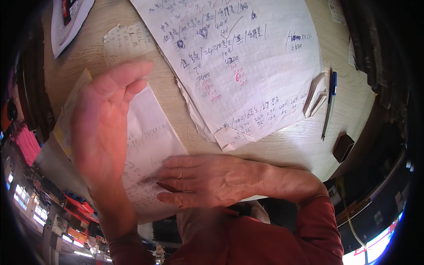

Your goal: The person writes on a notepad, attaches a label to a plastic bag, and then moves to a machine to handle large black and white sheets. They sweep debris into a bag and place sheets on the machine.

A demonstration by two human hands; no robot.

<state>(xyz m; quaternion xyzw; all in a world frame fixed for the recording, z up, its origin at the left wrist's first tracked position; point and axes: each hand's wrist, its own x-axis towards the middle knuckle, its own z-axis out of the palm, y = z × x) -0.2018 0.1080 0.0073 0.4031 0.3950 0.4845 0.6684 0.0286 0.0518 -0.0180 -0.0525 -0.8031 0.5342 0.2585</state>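
My left hand (pixel 104 119) is raised over the left side of the table, its palm turned inward and its fingers held out and slightly bent. Nothing shows in it. Below it lies a white handwritten sheet (pixel 152 119) with a yellowish paper edge beside it. My right hand (pixel 216 179) rests palm down across the lower part of that sheet, fingers stretched to the left. A dark gap shows between two of its fingers; I cannot make out anything held there. Farther off spreads a large handwritten sheet (pixel 274 70) with folded, curled lower corners, on top of other paper.
A blue-capped pen (pixel 330 104) lies right of the large sheet. Near the right table edge sits a small dark box-like object (pixel 343 148). A worn paper slip (pixel 128 42) and a white-edged object (pixel 70 22) are at the upper left. Dark stacked items (pixel 357 39) line the right.
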